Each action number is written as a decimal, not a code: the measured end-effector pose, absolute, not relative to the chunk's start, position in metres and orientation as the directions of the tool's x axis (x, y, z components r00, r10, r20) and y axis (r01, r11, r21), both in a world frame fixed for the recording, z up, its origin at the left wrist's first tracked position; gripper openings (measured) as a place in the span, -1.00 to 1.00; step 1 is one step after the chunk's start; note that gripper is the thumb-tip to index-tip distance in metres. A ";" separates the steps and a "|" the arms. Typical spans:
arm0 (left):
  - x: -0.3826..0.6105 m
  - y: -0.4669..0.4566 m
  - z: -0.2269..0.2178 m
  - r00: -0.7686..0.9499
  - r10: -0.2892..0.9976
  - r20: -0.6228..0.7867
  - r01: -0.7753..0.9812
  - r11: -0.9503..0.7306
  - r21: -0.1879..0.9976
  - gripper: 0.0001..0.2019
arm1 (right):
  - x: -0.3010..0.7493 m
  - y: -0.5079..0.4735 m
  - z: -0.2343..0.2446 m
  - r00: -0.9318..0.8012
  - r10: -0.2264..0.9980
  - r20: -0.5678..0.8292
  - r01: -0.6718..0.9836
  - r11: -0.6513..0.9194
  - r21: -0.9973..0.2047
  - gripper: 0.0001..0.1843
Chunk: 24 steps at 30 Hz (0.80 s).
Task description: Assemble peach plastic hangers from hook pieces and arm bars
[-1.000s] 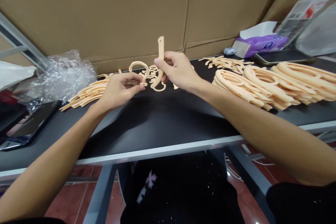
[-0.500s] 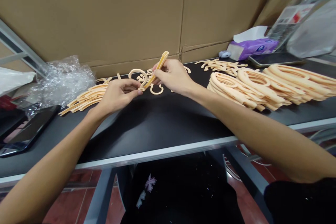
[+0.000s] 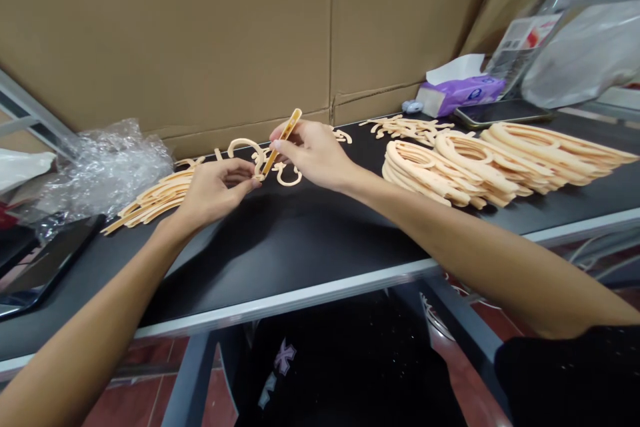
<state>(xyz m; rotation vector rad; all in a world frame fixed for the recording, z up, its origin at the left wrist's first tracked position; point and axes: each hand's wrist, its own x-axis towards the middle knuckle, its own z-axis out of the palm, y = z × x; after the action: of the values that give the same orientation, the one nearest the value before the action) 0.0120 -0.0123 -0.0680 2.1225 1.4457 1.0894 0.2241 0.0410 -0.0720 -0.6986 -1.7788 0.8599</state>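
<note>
Between the thumb and fingers of my right hand [image 3: 320, 155] is a narrow cream-coloured plastic strip [image 3: 291, 123], hollow along one face and tilted up to the right. Its lower end meets the fingertips of my left hand [image 3: 213, 188]. My left hand is closed in a pinch on a curved, hook-shaped cream piece [image 3: 247, 143], whose arc rises behind the fingers. Whether the two pieces are joined at the pinch cannot be seen. Just beyond my hands lies a small C-shaped piece [image 3: 289, 181] on the black tabletop [image 3: 300, 233], with more small pieces partly hidden behind my fingers.
Long cream strips [image 3: 153, 199] are piled at left, beside crumpled clear plastic wrap [image 3: 117, 160] and a dark phone [image 3: 47, 263]. To the right are stacks of looped pieces [image 3: 445, 163], small loose parts [image 3: 405, 127], a purple tissue pack [image 3: 457, 95] and another phone [image 3: 503, 113]. Cardboard [image 3: 240, 33] stands behind.
The view has shifted slightly, so most things sit a little further left. The strip in my right hand has turned, now showing its hollow face. Both hands keep their holds.
</note>
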 end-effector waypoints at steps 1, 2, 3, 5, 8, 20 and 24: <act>0.012 -0.012 -0.068 0.191 0.897 0.399 0.631 -0.423 0.651 -0.78 | 0.224 0.041 -0.073 -0.343 0.764 0.546 0.081 0.603 -0.793 -0.93; 0.012 -0.012 -0.069 0.194 0.895 0.402 0.636 -0.426 0.643 -0.78 | 0.225 0.041 -0.073 -0.351 0.747 0.565 0.092 0.628 -0.773 -0.93; 0.012 -0.012 -0.069 0.194 0.893 0.407 0.645 -0.429 0.633 -0.78 | 0.226 0.042 -0.074 -0.358 0.728 0.584 0.102 0.653 -0.751 -0.93; 0.012 -0.013 -0.070 0.195 0.886 0.420 0.667 -0.434 0.606 -0.79 | 0.227 0.041 -0.074 -0.366 0.696 0.618 0.128 0.695 -0.707 -0.92; 0.012 -0.015 -0.070 0.195 0.873 0.447 0.691 -0.446 0.569 -0.79 | 0.226 0.039 -0.075 -0.366 0.680 0.635 0.149 0.717 -0.681 -0.91; 0.018 -0.019 -0.068 0.177 0.840 0.513 0.784 -0.436 0.443 -0.80 | 0.224 0.022 -0.074 -0.321 0.667 0.673 0.101 0.730 -0.676 -0.90; 0.021 -0.021 -0.069 0.183 0.808 0.561 0.793 -0.458 0.401 -0.79 | 0.223 0.018 -0.072 -0.318 0.654 0.687 0.158 0.751 -0.641 -0.88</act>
<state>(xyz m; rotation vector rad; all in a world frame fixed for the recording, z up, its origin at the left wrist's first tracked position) 0.0211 -0.0214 -0.0687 2.4016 1.6247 1.1582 0.2230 0.0180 -0.0722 -0.6259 -1.8594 0.5682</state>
